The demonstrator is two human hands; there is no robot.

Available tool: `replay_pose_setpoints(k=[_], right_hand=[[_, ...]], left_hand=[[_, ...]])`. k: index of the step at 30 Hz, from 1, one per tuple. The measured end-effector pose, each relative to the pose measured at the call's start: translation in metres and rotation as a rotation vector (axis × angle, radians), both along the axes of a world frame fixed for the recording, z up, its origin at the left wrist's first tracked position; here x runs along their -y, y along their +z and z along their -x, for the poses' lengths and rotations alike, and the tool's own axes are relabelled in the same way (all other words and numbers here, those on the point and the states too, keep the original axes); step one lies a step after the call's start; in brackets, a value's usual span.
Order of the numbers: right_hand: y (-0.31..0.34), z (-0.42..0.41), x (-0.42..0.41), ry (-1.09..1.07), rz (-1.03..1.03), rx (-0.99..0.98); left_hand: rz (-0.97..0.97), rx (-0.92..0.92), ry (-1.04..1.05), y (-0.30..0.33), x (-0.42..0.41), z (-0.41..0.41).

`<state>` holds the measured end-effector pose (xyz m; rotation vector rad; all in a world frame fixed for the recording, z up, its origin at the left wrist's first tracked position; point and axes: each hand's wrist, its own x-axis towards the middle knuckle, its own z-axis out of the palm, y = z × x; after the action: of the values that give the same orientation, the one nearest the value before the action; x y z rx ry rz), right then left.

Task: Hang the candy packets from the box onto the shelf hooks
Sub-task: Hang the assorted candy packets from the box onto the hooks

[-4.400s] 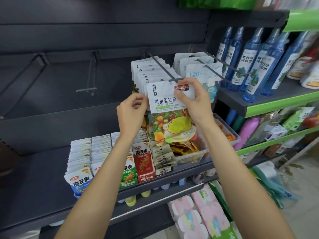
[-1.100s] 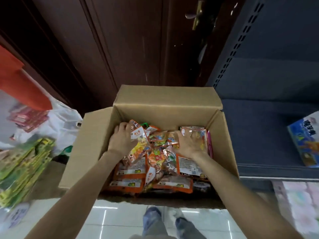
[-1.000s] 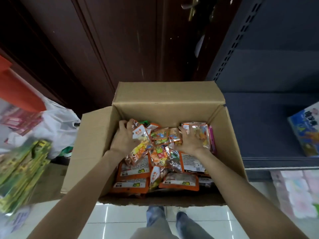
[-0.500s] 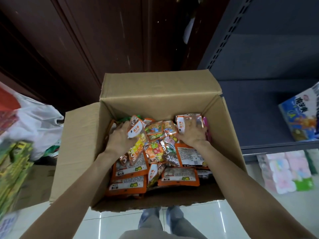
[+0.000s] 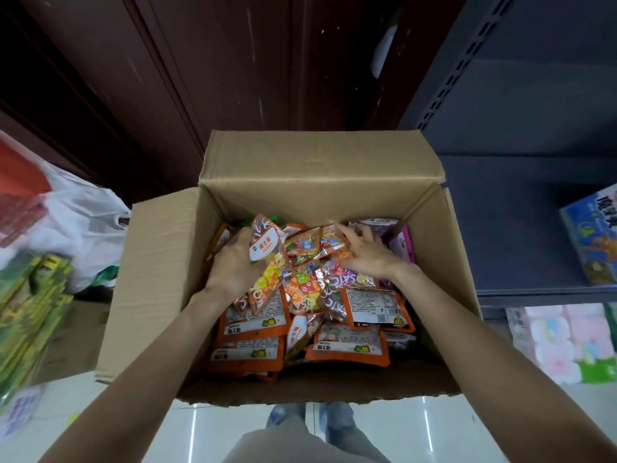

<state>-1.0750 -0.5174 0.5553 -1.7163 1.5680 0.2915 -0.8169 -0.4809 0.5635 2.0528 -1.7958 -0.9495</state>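
An open cardboard box (image 5: 317, 202) stands on the floor below me, holding several orange candy packets (image 5: 347, 342) in a loose pile. My left hand (image 5: 233, 265) is down in the left side of the pile, its fingers curled round an orange packet with a white "SUGAR" label (image 5: 267, 248) that stands up against the palm. My right hand (image 5: 367, 252) lies on the packets at the back right, fingers spread and touching a small clear packet (image 5: 329, 237). No shelf hooks are in view.
A grey metal shelf (image 5: 534, 228) rises at the right with a blue carton (image 5: 591, 238) on it and pink packs (image 5: 561, 339) below. A white plastic bag (image 5: 73, 222) and stacked green packets (image 5: 30, 302) lie left. Dark wooden panels stand behind the box.
Earlier both hands held a white packet at a shelf hook. Now they are down in the box; over the last second they shifted a little among the packets, the right hand sliding left.
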Motion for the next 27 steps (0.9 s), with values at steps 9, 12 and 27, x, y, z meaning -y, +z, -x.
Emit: replay_pose_setpoints(k=[9, 12, 27], right_hand=[[-0.028, -0.048, 0.008, 0.632, 0.514, -0.306], [-0.033, -0.054, 0.015, 0.661, 0.529, -0.319], [0.127, -0.025, -0.078, -0.25, 1.288, 0.244]], left_hand=[[0.083, 0.004, 0.019, -0.001, -0.007, 0.002], [0.076, -0.052, 0.014, 0.003, -0.009, 0.006], [0.189, -1.033, 0.556, 0.092, -0.022, 0.046]])
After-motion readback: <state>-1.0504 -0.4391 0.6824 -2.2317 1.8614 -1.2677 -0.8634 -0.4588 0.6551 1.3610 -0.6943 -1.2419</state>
